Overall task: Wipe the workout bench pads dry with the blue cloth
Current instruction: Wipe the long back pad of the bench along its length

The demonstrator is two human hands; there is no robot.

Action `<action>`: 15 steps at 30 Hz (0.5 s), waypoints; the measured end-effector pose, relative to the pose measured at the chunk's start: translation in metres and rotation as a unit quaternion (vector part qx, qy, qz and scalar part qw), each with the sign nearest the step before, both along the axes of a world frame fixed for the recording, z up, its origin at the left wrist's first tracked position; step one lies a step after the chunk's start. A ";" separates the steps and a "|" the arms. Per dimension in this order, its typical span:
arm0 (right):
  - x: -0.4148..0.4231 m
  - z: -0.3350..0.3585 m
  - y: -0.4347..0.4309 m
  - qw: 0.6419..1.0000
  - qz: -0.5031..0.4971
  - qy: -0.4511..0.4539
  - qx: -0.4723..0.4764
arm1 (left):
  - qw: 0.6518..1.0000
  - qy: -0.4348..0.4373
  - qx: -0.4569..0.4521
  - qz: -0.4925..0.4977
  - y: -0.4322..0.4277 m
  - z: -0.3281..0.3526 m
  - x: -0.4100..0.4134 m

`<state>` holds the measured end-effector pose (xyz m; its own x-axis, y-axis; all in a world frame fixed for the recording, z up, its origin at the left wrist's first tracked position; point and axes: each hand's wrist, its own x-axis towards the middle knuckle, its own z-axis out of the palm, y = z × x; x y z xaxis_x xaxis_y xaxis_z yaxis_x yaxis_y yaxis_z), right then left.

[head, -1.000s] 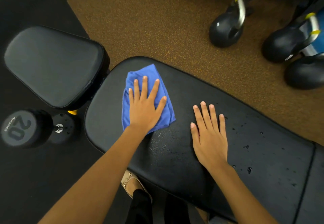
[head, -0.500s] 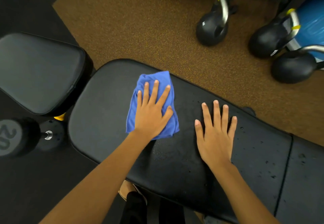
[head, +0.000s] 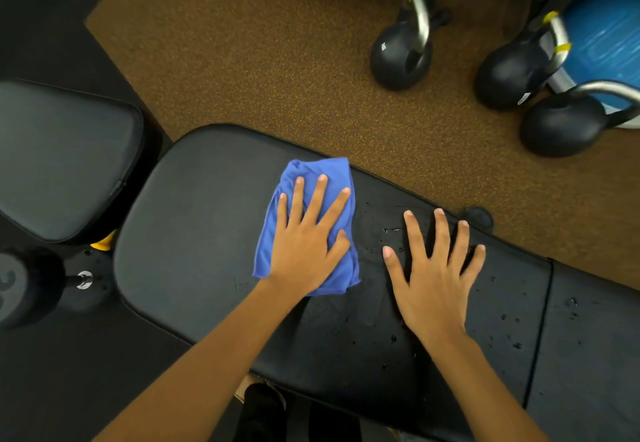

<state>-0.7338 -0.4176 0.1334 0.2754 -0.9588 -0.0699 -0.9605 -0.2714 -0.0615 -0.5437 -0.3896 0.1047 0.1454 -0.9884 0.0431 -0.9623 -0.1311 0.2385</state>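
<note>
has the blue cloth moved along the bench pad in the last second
Yes. The cloth under the left hand has slid along the long pad, away from its rounded end and toward the droplets beside the right hand.

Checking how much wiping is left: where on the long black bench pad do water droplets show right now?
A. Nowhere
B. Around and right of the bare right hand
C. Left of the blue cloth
B: droplets dot the long black bench pad around the right hand; left of the blue cloth looks dry.

Crumpled blue cloth (head: 313,182) lies on the black, seemingly droplet-speckled bench pad (head: 194,233).
</note>
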 end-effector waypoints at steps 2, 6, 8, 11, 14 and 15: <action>-0.004 0.001 0.000 1.000 0.001 0.001 -0.001 | 0.999 -0.004 -0.008 -0.050 0.011 0.001 0.010; -0.008 0.001 0.000 1.000 0.005 0.004 -0.008 | 1.000 -0.005 0.001 -0.009 -0.010 -0.002 0.032; -0.008 0.001 0.001 1.000 0.006 0.009 -0.010 | 0.998 0.019 0.020 0.056 -0.031 0.001 0.020; -0.006 0.000 0.001 1.000 0.005 0.016 -0.010 | 0.997 0.032 0.040 0.055 -0.044 0.005 -0.012; -0.007 0.000 0.001 1.000 0.008 0.019 -0.008 | 0.999 0.015 0.010 -0.037 -0.031 0.005 -0.024; -0.008 0.001 0.001 1.000 0.009 0.021 -0.007 | 0.998 0.016 0.002 -0.062 -0.028 0.004 -0.018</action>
